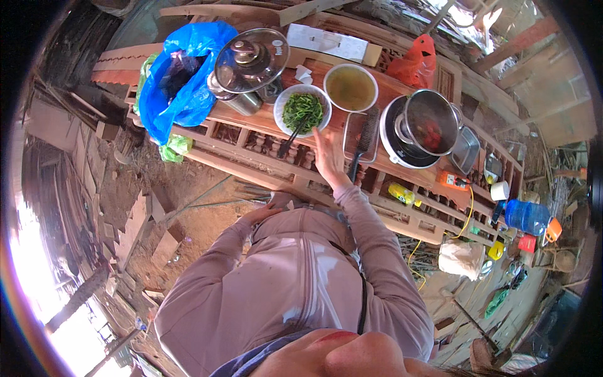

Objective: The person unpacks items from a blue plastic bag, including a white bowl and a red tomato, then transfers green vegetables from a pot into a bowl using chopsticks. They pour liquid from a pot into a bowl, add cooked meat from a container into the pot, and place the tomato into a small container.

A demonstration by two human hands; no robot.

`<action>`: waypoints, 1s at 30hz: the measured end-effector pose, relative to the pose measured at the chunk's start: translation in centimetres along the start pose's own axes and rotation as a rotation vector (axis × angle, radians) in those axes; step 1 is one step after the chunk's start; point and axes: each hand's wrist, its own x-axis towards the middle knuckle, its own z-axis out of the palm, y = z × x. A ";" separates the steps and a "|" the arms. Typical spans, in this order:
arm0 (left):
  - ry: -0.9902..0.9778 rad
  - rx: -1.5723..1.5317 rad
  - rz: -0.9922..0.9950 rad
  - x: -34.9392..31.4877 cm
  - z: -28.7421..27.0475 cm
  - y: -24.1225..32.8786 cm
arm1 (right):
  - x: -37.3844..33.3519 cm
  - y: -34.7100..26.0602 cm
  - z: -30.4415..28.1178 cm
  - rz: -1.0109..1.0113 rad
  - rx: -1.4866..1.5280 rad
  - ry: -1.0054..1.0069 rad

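My right hand [328, 156] reaches over the wooden table, its fingers stretched out, with the fingertips at the near rim of a white bowl [277, 112]. Cooked green vegetables [303, 113] fill that bowl. A dark-handled utensil [289, 143], perhaps tongs or chopsticks, leans over its near edge. Beside it on the right stands a bowl of yellowish broth [350, 88]. Just right of my hand, a black utensil [361, 147] lies across a clear rectangular tray [348, 135]. My left hand [260, 215] rests flat by my lap and holds nothing.
A pot [431, 122] with reddish food sits on a round cooker [392, 141] at the right. A glass lid [251, 60] and blue plastic bag [207, 103] are at the left. Beyond them stand an orange bag [424, 63], a metal tray [466, 151] and a blue water bottle [526, 217].
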 end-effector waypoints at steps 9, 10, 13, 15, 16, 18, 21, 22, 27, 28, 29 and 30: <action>0.411 -0.260 0.118 -0.6 -1.6 -2.7 | 5.4 -4.7 7.5 -0.311 0.128 -0.340; 0.468 -0.253 0.111 -1.0 -1.5 -2.9 | 5.4 -5.2 6.1 -0.290 0.164 -0.349; 0.557 -0.179 0.121 0.2 -2.7 -1.1 | 6.8 -3.6 -0.2 -0.060 0.215 -0.245; 0.605 -0.185 0.054 0.0 -2.4 -1.1 | 8.4 -3.7 -1.7 0.118 0.280 -0.275; 0.616 -0.183 0.040 0.3 -2.5 -0.6 | 9.5 -3.7 -2.5 0.180 0.305 -0.301; 0.660 -0.228 -0.018 -0.1 -1.2 -0.9 | 10.5 -4.8 -1.1 0.033 0.276 -0.350; 0.712 -0.280 -0.079 -0.1 0.7 -0.8 | 11.1 -6.5 1.1 -0.163 0.264 -0.395; 0.727 -0.292 -0.094 0.0 0.9 -0.6 | 11.3 -7.0 1.8 -0.208 0.268 -0.409; 0.779 -0.323 -0.170 0.1 2.3 0.2 | 12.1 -8.6 3.9 -0.354 0.265 -0.459; 0.786 -0.321 -0.188 0.1 2.6 0.2 | 12.1 -8.8 4.2 -0.374 0.266 -0.464; 0.794 -0.323 -0.204 0.1 2.8 0.3 | 12.0 -8.9 4.3 -0.390 0.269 -0.469; 0.800 -0.321 -0.219 0.1 3.1 0.4 | 12.1 -8.8 4.5 -0.404 0.266 -0.469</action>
